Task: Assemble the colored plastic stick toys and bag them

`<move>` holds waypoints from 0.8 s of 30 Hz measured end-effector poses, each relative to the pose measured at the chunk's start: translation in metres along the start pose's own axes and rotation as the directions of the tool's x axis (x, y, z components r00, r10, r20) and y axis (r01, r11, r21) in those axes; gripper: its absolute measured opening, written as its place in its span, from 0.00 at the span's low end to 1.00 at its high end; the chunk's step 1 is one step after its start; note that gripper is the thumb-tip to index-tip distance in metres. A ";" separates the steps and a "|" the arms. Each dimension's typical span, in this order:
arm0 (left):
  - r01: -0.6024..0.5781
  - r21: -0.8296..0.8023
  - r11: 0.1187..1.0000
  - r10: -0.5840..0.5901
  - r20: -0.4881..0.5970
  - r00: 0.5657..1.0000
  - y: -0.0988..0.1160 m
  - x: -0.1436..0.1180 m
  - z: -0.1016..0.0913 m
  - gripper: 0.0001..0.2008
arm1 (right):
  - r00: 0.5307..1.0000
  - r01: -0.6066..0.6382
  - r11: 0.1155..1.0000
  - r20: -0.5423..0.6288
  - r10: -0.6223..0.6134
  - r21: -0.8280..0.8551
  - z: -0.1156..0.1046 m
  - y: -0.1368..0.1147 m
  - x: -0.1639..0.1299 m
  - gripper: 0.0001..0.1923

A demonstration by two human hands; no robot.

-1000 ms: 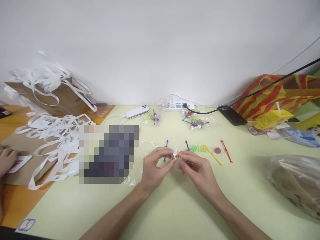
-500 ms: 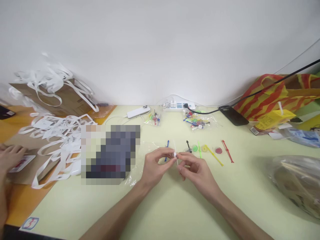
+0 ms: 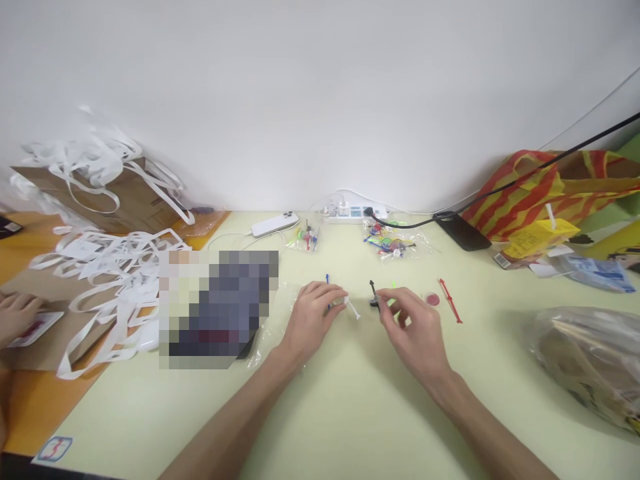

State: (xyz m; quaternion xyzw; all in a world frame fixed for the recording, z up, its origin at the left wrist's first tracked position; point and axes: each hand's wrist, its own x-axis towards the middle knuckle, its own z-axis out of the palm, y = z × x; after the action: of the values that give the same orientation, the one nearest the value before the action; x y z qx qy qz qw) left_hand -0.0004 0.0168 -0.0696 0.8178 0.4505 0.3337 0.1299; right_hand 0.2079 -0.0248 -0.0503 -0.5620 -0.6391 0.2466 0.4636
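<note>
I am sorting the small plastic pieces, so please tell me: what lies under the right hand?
Under the right hand a black stick shows at the fingers, with a bit of green behind. The red disc lies beside it. Anything else there is covered.

You get bright, even light with soft shadows; the edges bend like a fisheye, and a pixelated patch (image 3: 219, 308) hides part of the counter (image 3: 350, 413).

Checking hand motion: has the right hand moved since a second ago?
Yes. The right hand left the left hand, shifting right toward the red plastic stick.
</note>
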 end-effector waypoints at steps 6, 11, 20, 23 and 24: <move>-0.070 0.019 0.997 0.070 0.009 0.997 -0.004 0.005 -0.001 0.09 | 0.950 0.290 0.830 0.039 -0.309 -0.477 -0.014 0.031 0.014 0.09; -0.083 0.111 0.990 0.084 0.000 0.996 -0.008 0.014 -0.001 0.12 | 0.938 0.345 0.699 0.201 -0.283 -0.626 -0.005 0.042 0.012 0.12; -0.043 0.179 0.983 0.028 0.087 0.996 -0.015 0.016 -0.004 0.19 | 0.930 0.368 0.689 0.232 -0.285 -0.624 0.003 0.045 0.014 0.08; -0.033 0.178 0.983 0.018 0.085 0.996 -0.018 0.016 -0.006 0.18 | 0.924 0.381 0.701 0.228 -0.305 -0.603 0.003 0.044 0.014 0.08; -0.033 0.169 0.985 0.018 0.090 0.996 -0.019 0.016 -0.006 0.17 | 0.923 0.384 0.703 0.229 -0.309 -0.598 0.003 0.044 0.014 0.09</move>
State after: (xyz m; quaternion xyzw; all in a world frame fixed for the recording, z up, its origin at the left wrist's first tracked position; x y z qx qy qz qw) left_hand -0.0108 0.0407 -0.0682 0.8455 0.4607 0.2594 0.0749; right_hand 0.2277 0.0002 -0.0836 -0.5394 -0.8032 -0.0437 0.2489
